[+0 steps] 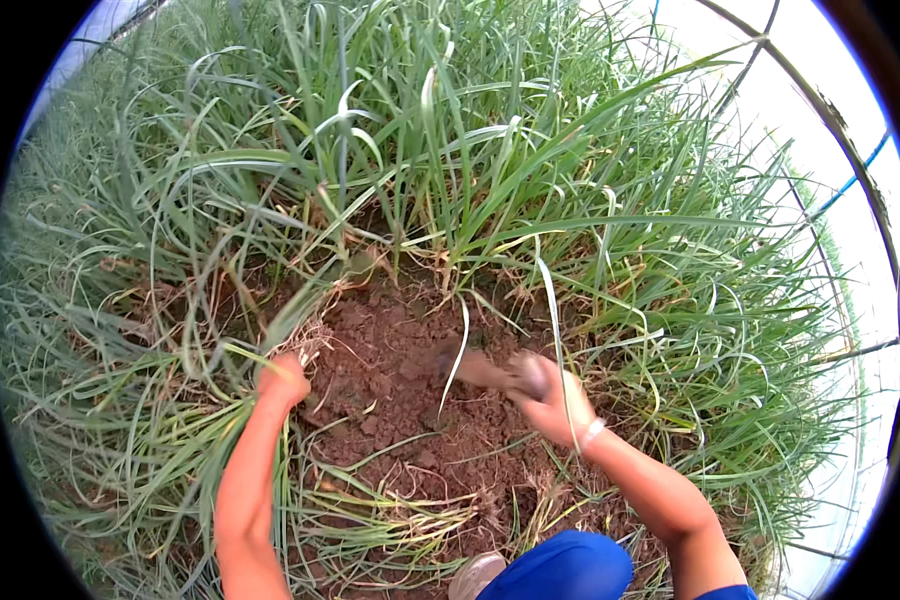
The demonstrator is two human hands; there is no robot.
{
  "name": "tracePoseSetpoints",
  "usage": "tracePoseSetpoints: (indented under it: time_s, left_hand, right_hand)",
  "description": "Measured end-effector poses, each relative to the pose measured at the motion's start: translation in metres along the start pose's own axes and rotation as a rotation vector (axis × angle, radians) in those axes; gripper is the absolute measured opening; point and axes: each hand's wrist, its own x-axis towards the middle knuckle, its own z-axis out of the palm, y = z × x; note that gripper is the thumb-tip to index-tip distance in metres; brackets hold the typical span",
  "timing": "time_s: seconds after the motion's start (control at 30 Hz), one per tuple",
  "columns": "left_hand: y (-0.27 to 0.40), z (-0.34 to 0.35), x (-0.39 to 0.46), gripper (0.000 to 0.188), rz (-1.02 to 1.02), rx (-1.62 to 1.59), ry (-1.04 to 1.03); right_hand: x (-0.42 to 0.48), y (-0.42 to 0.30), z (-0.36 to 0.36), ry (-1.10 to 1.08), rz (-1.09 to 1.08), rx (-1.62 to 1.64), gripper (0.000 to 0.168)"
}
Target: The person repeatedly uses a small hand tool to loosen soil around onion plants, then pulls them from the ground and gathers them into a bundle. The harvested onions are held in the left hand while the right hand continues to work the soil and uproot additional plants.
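My left hand (281, 381) is closed around a bunch of long-leaved green plants (210, 431). Their pale, stringy roots (309, 341) stick out above the fist, and the leaves trail down to the left. On the other side of the dug soil (390, 390), my right hand (559, 401) grips a short hand tool (487, 371). Motion blurs this tool, so its exact kind is unclear; its dark end is low over the soil. A pulled bunch of the same plants (405, 521) lies on the soil nearer to me, roots towards the right.
Dense standing plants (435, 150) ring the soil patch ahead and on both sides. My blue-clad knee (570, 566) and a shoe (480, 574) are at the bottom. Curved frame bars (832, 124) with pale sheeting rise at the right.
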Motion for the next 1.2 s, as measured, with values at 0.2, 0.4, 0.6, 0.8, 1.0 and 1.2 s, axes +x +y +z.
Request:
tracePoseSetpoints:
  time_s: [0.2,0.4,0.6,0.8,1.0,1.2]
  left_hand:
    - [0.082,-0.040,-0.051,0.031,0.435,0.292,-0.124]
    - [0.227,-0.015,0.018,0.021,0.575,-0.156,0.113]
    - [0.303,0.063,0.101,0.017,0.772,0.086,0.222]
    - [0.295,0.136,0.142,0.018,0.418,0.306,0.243]
    - [0.279,0.142,0.083,0.019,0.423,0.290,0.262]
    - [0.260,0.018,-0.052,0.019,0.564,-0.182,0.022]
  right_hand:
    - [0.045,0.012,-0.006,0.119,0.031,0.243,0.027]
    - [0.128,0.073,0.110,0.257,0.244,0.073,0.041]
    - [0.125,0.121,0.144,0.398,-0.023,0.178,0.026]
    - [0.124,0.172,0.130,0.411,-0.074,0.414,0.027]
    - [0.108,0.137,0.097,0.234,-0.010,0.283,0.042]
    - [-0.054,0.150,0.037,0.259,0.006,0.210,0.033]
